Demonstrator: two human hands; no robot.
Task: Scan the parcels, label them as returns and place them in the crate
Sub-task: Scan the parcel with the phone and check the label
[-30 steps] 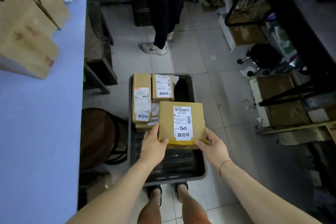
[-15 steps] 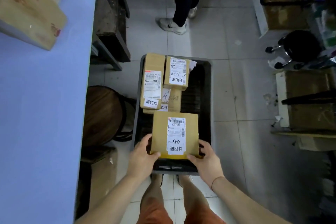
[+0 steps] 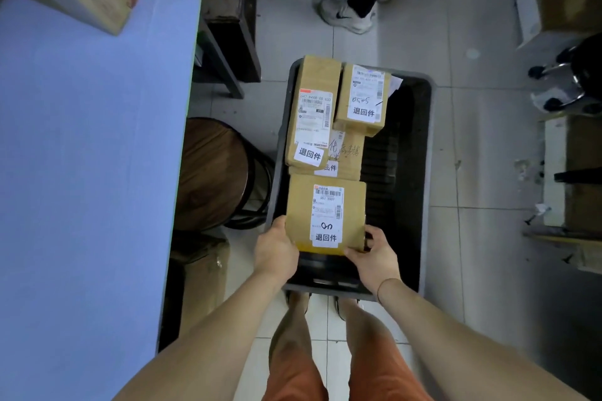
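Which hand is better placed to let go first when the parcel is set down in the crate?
Probably the right hand: it only pinches the parcel's near corner over the open side of the crate. The left hand grips the edge beside the crate wall and can steady it.

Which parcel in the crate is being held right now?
The square parcel nearest the person, gripped by left hand and right hand; the other parcels lie untouched farther back.

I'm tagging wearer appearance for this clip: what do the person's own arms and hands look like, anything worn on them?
Both arms are bare, with no sleeves in view and no gloves on the left hand or the right hand. A thin string-like band circles the right wrist. No rings or watch show.
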